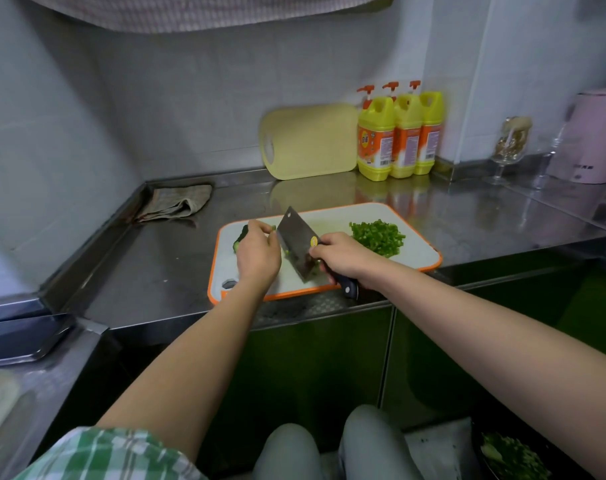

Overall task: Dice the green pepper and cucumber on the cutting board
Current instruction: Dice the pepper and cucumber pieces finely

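Right hand is wrapped tight around the black handle of the cleaver. The blade is tilted, far corner pointing up and away, lower edge down at the cutting board. A few green bits are stuck on the steel.

Left hand sits just left of the blade, fingers curled down over the cucumber. It pokes out dark green on the hand's left side. Most of it is hidden under the hand, so I can't tell how much is cut. The fingertips are right up by the flat of the blade, with a small green bit showing there.

On the right end of the board is the diced green pepper in a loose pile, apart from the knife. The board is white with an orange rim and lies on a steel counter near the front edge.

Further back there's a folded cloth in the corner and a yellow board leaning on the wall. Three dish soap bottles stand beside it, then a glass and a pink kettle at far right.
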`<action>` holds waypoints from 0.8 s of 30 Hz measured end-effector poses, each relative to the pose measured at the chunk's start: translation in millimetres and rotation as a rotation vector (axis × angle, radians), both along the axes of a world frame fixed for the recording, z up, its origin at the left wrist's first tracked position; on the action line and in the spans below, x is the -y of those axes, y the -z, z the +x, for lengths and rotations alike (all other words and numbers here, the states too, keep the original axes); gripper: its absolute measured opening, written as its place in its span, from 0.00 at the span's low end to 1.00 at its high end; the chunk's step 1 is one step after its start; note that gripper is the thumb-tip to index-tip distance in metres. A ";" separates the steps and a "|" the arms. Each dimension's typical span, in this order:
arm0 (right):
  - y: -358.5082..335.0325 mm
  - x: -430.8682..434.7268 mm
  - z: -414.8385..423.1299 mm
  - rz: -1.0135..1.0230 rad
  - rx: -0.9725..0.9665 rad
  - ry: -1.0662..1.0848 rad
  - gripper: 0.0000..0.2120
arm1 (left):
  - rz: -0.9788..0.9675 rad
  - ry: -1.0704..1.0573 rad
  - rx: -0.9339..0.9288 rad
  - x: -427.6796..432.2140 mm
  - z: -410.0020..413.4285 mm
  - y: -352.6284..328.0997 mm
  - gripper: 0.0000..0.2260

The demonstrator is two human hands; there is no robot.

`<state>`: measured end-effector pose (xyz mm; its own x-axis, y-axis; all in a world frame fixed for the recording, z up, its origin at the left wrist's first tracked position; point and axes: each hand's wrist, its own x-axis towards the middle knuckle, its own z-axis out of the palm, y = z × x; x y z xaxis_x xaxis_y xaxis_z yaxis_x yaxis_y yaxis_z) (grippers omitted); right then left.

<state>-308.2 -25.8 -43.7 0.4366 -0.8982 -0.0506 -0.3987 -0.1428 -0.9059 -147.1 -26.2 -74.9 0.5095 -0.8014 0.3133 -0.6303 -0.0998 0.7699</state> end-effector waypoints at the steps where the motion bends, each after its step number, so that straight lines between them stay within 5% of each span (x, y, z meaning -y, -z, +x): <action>1: 2.2 1.1 -1.3 -0.005 -0.027 0.010 0.05 | 0.018 0.008 0.001 -1.3 -0.6 0.6 0.06; 10: -4.0 36.8 -48.4 -0.108 -0.262 0.222 0.05 | 0.092 0.094 0.138 6.7 -23.3 5.8 0.07; 24: -9.2 26.7 -40.8 -0.113 -0.121 0.067 0.04 | 0.112 0.151 0.426 3.3 -17.6 16.6 0.13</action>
